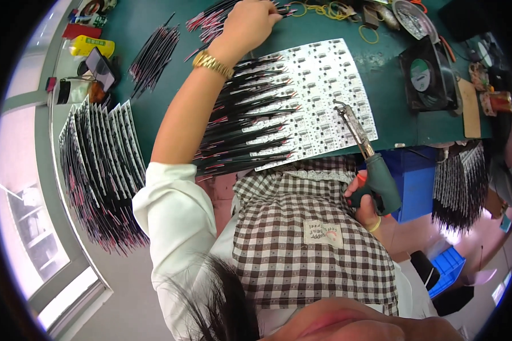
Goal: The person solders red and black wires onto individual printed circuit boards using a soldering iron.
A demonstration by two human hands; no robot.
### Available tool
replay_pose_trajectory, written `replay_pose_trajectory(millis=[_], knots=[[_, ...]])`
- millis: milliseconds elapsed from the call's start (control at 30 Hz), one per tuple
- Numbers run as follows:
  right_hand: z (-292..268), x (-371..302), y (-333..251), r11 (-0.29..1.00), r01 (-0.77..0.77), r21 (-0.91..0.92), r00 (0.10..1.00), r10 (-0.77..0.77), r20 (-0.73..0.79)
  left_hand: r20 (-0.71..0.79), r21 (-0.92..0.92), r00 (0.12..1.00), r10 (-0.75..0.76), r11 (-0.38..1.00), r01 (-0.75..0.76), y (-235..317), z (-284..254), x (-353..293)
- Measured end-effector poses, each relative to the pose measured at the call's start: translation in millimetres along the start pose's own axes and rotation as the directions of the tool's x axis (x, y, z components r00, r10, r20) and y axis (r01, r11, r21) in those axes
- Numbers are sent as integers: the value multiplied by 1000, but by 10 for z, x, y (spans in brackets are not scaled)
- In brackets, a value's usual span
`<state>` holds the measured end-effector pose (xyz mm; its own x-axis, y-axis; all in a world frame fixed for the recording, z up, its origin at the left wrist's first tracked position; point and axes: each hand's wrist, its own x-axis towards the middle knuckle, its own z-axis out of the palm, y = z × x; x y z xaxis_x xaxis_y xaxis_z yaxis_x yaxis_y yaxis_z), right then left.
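My left hand (249,24), a gold watch on its wrist, reaches over a loose pile of black and red wires (202,21) at the back of the table. Its fingers are curled down, and what they pinch, if anything, is hidden. In my right hand (365,202) is a soldering gun (384,182) with a dark green handle, its tip pointing up over the white circuit board sheet (330,74). That sheet lies at the table's front edge. Rows of black wires (239,122) extend from its left part, passing beside my left forearm.
Another wire bundle (155,54) lies at the back left. Wired board sheets (99,170) stand stacked at the left, more (461,187) at the right. A black fan (429,74), a yellow bottle (92,45) and a round dish (413,20) occupy the table. Blue bins (407,184) stand below.
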<state>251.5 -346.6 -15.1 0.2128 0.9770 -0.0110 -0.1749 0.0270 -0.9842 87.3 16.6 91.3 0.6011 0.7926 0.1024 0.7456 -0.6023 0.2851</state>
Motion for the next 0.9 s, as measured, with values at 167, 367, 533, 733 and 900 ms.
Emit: replay_pose_trajectory(millis=[167, 367, 533, 733, 900], knots=[[-107, -18, -28, 999, 50, -2, 999, -51, -20, -271, 80, 961, 54, 996, -34, -459, 734, 187], [-175, 119, 95, 998, 60, 8, 998, -60, 2, -216, -404, 976, 23, 908, -111, 244, 142, -445], [-225, 92, 178, 997, 60, 45, 998, -61, 33, -166, -459, 982, 94, 874, -161, 683, 479, -1261], [-322, 69, 167, 999, -28, -39, 991, 33, 130, -132, -411, 985, -115, 910, 52, 728, 926, -1509], [-286, 47, 67, 983, -148, -112, 965, 169, 202, -194, -403, 965, -176, 911, 85, 706, 979, -1538]])
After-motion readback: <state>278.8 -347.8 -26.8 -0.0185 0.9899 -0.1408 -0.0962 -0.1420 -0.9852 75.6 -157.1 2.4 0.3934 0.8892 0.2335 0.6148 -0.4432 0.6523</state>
